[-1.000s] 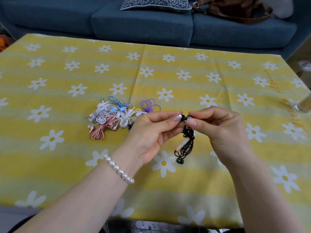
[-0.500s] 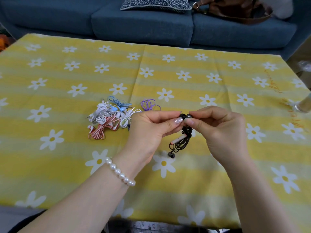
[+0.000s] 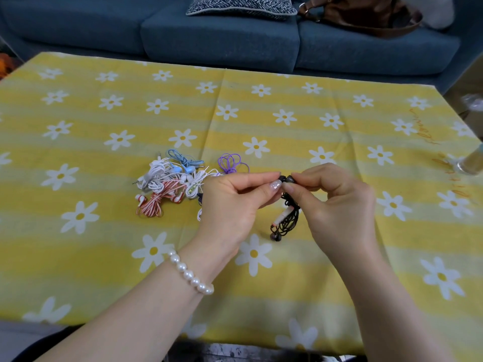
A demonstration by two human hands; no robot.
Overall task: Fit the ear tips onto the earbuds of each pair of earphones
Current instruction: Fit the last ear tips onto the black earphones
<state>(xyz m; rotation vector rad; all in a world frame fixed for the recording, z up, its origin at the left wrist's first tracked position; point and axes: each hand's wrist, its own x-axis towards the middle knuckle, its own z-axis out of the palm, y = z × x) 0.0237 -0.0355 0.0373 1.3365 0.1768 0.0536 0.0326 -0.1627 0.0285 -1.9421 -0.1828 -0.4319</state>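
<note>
Between the two thumbs, above the yellow tablecloth [image 3: 339, 257], a black earbud [image 3: 287, 179] is held, its axis roughly level, left to right. It is pinched by the left hand [image 3: 232, 205] from one side and the right hand [image 3: 337, 202] from the other, equally near. Its coiled black cable [image 3: 286, 219] hangs below. Bundled earphones [image 3: 170, 184] lie beyond the left hand.

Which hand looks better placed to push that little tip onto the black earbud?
Probably the right hand: its fingers pinch the small dark piece at the end of the black earphones, while the left hand steadies the other side. Which piece is the tip cannot be told.
</note>
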